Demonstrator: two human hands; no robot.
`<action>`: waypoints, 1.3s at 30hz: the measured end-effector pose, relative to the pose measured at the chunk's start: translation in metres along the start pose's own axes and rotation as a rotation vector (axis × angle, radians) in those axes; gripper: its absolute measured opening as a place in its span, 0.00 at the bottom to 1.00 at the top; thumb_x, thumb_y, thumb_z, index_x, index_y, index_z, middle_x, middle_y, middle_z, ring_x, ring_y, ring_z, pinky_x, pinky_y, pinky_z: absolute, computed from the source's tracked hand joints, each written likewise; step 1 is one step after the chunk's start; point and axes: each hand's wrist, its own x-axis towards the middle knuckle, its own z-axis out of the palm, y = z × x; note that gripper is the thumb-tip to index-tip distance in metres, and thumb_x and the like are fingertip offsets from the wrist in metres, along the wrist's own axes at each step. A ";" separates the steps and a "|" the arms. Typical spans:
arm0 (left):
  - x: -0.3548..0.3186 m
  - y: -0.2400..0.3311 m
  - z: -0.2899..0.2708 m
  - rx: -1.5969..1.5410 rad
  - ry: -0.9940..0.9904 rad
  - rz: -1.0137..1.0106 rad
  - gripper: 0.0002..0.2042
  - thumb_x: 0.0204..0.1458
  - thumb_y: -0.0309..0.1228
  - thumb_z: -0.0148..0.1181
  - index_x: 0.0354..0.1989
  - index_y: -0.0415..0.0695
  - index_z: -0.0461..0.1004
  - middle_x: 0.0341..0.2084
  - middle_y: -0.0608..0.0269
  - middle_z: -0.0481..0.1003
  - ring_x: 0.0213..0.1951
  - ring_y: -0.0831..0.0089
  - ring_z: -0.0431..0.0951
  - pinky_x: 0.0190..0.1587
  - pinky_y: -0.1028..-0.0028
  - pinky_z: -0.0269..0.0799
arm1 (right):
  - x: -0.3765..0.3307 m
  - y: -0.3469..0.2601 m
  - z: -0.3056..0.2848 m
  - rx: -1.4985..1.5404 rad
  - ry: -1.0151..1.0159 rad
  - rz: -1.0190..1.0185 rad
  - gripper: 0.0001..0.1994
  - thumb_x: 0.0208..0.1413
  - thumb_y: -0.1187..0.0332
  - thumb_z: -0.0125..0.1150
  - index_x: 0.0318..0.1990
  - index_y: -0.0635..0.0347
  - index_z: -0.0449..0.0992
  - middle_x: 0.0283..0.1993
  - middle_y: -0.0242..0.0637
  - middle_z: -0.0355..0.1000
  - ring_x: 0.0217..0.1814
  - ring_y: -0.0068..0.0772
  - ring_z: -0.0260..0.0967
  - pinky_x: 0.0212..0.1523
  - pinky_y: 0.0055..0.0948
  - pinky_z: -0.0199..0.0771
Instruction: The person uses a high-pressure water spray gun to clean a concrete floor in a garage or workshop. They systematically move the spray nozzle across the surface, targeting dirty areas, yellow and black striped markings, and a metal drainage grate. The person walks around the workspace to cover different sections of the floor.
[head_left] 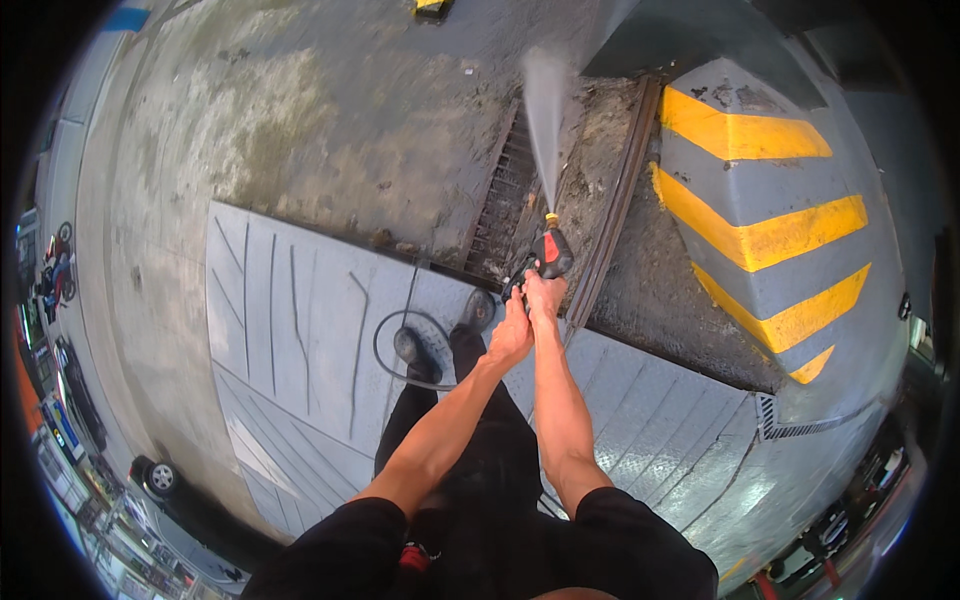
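A black and red pressure washer gun (553, 254) with a yellow nozzle tip (551, 218) points away from me. My right hand (544, 293) is closed around the rear of its body. Close beside it, nearer to me, my left hand (513, 330) is closed at the grip; its fingers are partly hidden. A white fan of water spray (545, 110) leaves the nozzle and spreads over the wet ground beyond. Under the spray run a dirt-filled channel (590, 165) and a slotted drain grate (505, 195).
A dark hose (377, 335) loops around my left shoe (413, 350) on the grey metal ramp plates (285, 310). A metal rail (620, 200) edges the channel. To the right rises a yellow-and-grey striped concrete block (760, 240). A dark car (200, 510) stands at the lower left.
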 end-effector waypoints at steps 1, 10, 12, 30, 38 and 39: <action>-0.013 -0.008 0.000 -0.006 0.003 -0.032 0.38 0.60 0.43 0.45 0.70 0.34 0.36 0.61 0.34 0.57 0.46 0.33 0.73 0.48 0.47 0.70 | -0.007 0.015 0.000 -0.019 -0.006 0.015 0.08 0.47 0.78 0.60 0.37 0.64 0.74 0.19 0.29 0.67 0.14 0.23 0.62 0.14 0.28 0.60; -0.076 -0.081 -0.018 0.082 0.117 -0.072 0.36 0.59 0.38 0.47 0.69 0.32 0.40 0.54 0.37 0.63 0.39 0.35 0.76 0.40 0.46 0.74 | -0.080 0.084 0.023 -0.073 -0.104 0.110 0.06 0.50 0.75 0.60 0.34 0.67 0.72 0.19 0.33 0.69 0.16 0.25 0.65 0.16 0.28 0.63; -0.080 -0.092 -0.023 0.094 0.146 -0.026 0.36 0.58 0.36 0.49 0.69 0.32 0.40 0.54 0.38 0.63 0.39 0.35 0.76 0.39 0.47 0.74 | -0.093 0.080 0.026 -0.083 -0.148 0.106 0.08 0.52 0.74 0.60 0.37 0.68 0.71 0.21 0.32 0.69 0.16 0.24 0.64 0.17 0.26 0.63; -0.331 -0.276 -0.101 0.160 -0.030 -0.072 0.35 0.59 0.42 0.49 0.67 0.32 0.45 0.56 0.34 0.64 0.49 0.37 0.73 0.49 0.49 0.71 | -0.348 0.278 0.040 -0.176 -0.149 0.319 0.09 0.53 0.71 0.60 0.35 0.70 0.70 0.25 0.37 0.71 0.19 0.28 0.70 0.22 0.27 0.69; -0.314 -0.289 -0.083 0.044 0.080 -0.118 0.36 0.58 0.42 0.49 0.67 0.30 0.45 0.56 0.30 0.63 0.49 0.35 0.72 0.50 0.49 0.70 | -0.334 0.273 0.053 -0.316 -0.198 0.102 0.17 0.53 0.63 0.65 0.29 0.74 0.73 0.23 0.43 0.74 0.17 0.34 0.73 0.19 0.31 0.73; -0.311 -0.292 -0.079 0.036 0.100 -0.110 0.36 0.58 0.42 0.49 0.67 0.30 0.45 0.56 0.30 0.63 0.49 0.35 0.73 0.50 0.49 0.70 | -0.332 0.270 0.055 -0.329 -0.165 0.074 0.17 0.53 0.63 0.65 0.29 0.74 0.73 0.23 0.43 0.74 0.17 0.34 0.73 0.20 0.32 0.73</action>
